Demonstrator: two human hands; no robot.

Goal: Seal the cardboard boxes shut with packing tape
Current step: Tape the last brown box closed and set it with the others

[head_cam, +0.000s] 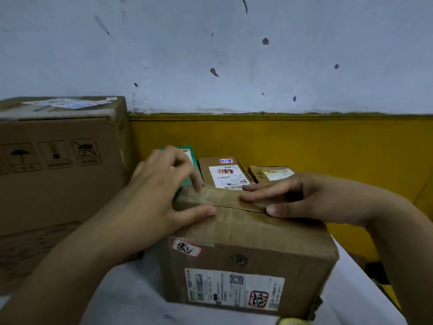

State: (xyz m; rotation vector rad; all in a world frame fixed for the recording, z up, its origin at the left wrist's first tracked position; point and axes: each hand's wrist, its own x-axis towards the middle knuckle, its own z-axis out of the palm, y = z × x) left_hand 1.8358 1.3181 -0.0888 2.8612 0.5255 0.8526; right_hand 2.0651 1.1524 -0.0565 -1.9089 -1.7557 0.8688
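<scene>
Cardboard box, flaps down: my left hand and right hand press on top, fingers spread, gripping nothing. Left fingertips blurred; green box behind them half hidden.

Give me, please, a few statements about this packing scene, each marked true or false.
1. Both the left hand and the right hand rest on top of the cardboard box. True.
2. The box's top flaps stand wide open. False: the flaps are folded down, with a seam between them.
3. A white shipping label sits on the box's near side. True.
4. A large carton stands to the box's right. False: the large carton stands to its left.
5. The right hand holds a tape roll. False: its fingers lie straight on a flap, and no roll is in view.
</scene>
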